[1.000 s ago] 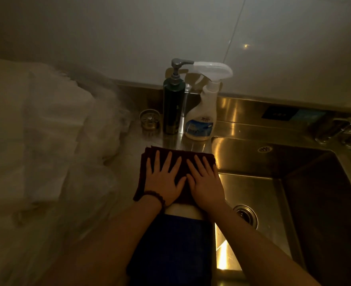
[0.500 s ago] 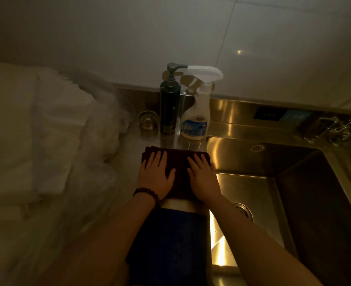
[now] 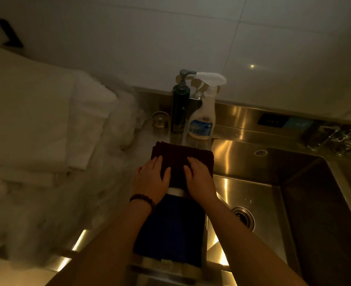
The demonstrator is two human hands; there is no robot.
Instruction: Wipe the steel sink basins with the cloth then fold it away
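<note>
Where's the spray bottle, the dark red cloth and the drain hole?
spray bottle (image 3: 200, 124): head view, on its label.
dark red cloth (image 3: 180, 156): head view, on its folded top.
drain hole (image 3: 243, 218): head view, on its metal ring.

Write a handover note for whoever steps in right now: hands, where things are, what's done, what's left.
Left hand and right hand: both flat on the folded dark cloth, gripping nothing.
Cloth lies on the steel counter left of the sink basin, in front of the pump bottle and spray bottle.
Done: cloth is folded.
Left: confirm the basins were wiped; lift hands away.
</note>
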